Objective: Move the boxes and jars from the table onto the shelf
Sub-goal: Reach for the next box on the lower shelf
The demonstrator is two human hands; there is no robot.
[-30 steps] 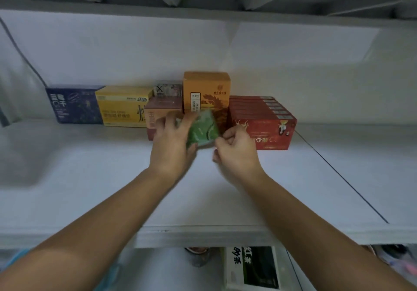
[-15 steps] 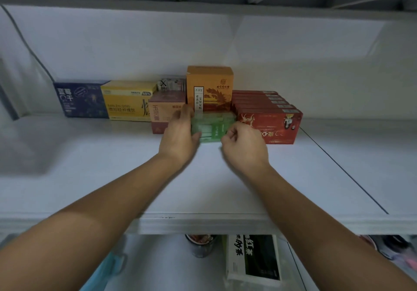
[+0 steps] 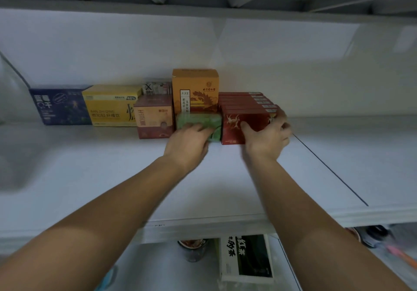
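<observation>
My left hand [image 3: 191, 140] pressed flat on the green box [image 3: 199, 119] on the shelf [image 3: 101, 178], covering its lower front, my right hand [image 3: 268, 138] just beside it gripping the end of the front red box [image 3: 239, 119], fingertips [image 3: 283, 119] blurred

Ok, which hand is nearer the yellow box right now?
Left. The left hand rests on the green box, one box over from the yellow box; the right hand is farther right, gripping the red box.
</observation>
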